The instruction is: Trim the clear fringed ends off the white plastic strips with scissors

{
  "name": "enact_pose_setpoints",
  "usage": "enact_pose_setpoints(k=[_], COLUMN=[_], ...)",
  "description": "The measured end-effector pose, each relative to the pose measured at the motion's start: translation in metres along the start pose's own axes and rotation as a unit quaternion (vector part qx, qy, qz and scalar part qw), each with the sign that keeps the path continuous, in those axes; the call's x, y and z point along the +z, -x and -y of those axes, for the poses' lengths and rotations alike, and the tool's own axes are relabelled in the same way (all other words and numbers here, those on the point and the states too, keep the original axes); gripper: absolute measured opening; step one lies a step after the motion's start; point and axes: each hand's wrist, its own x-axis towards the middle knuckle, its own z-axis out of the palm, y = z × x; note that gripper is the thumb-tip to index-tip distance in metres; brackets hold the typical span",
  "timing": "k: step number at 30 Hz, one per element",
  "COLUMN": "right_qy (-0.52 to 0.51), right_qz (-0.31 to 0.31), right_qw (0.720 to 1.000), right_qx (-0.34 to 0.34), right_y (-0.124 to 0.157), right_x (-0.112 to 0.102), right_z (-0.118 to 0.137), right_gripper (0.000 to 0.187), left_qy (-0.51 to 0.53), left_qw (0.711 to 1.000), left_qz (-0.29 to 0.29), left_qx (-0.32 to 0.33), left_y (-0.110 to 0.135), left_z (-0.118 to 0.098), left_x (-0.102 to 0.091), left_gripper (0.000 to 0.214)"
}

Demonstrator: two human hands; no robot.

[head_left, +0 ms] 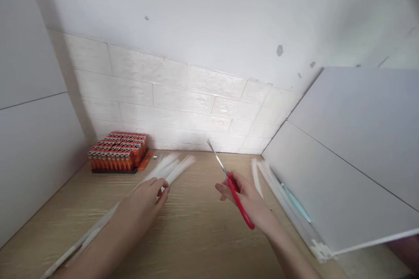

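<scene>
"Red handles and thin steel blades, there above the tabletop (196,239)?"

"Scissors (240,209), just right of the middle. The right hand (251,200) has its fingers closed round the handles, and the blades look barely parted, tips toward the back edge."

"And the left hand (144,196)?"

"It curls over a white bundle (178,168), left of the middle. Thumb and fingertips are near each other, but from here I can't tell whether they pinch it."

"How does the bundle lie?"

"Aslant. Its blurred ends fan toward the back edge; the rest runs past the forearm to the near left."

"That orange thing in the back left corner?"

"A block (113,159) of metal-topped tubes on a dark base. A slat (145,161), orange too, lies just beside it, then a small metal bit (155,157)."

"Over on the right?"

"White strips (283,198) along the right edge, with a pale blue tool (297,204) between them and the right panel (340,157)."

"And behind?"

"A white brick-patterned wall (176,111), meeting the back edge."
</scene>
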Motion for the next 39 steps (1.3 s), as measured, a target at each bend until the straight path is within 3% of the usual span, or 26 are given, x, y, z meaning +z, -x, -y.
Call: enact_pose_setpoints(k=[4,9,13,18,24,30,35,39], right_qy=[0.119,0.255,0.294,0.305,0.331,0.293,0.158,0.058], right_qz=[-0.089,-0.155,-0.123,-0.077,-0.108,-0.173,-0.226,-0.298], right_qw=[0.989,0.949,0.936,0.935,0.923,0.928,0.952,0.944], right_qx=[0.009,0.104,0.151,0.161,0.162,0.150,0.132,0.131], right_y=[0.018,0.043,0.061,0.067,0.061,0.061,0.064,0.067], right_x=[-0.037,-0.072,-0.074,-0.066,-0.067,-0.081,-0.102,-0.117], right_z=[-0.004,-0.042,-0.069,-0.086,-0.094,-0.103,-0.099,-0.089], right_gripper=[0.043,0.036,0.030,0.023,0.016,0.019,0.020,0.032], left_qy=[0.011,0.031,0.036,0.029,0.019,0.015,0.013,0.008], left_qw=[0.999,0.998,0.996,0.995,0.994,0.994,0.993,0.992], left_qz=[0.014,0.022,0.036,0.039,0.042,0.030,0.028,0.043], left_qx=[0.045,0.049,0.073,0.088,0.098,0.104,0.110,0.114], left_y=[0.002,0.004,0.004,0.006,0.007,0.010,0.008,0.008], left_z=[-0.008,-0.011,-0.012,-0.015,-0.016,-0.015,-0.014,-0.014], left_x=[0.010,0.014,0.015,0.016,0.015,0.014,0.017,0.019], left_gripper=[0.033,0.032,0.030,0.028,0.028,0.031,0.032,0.032])
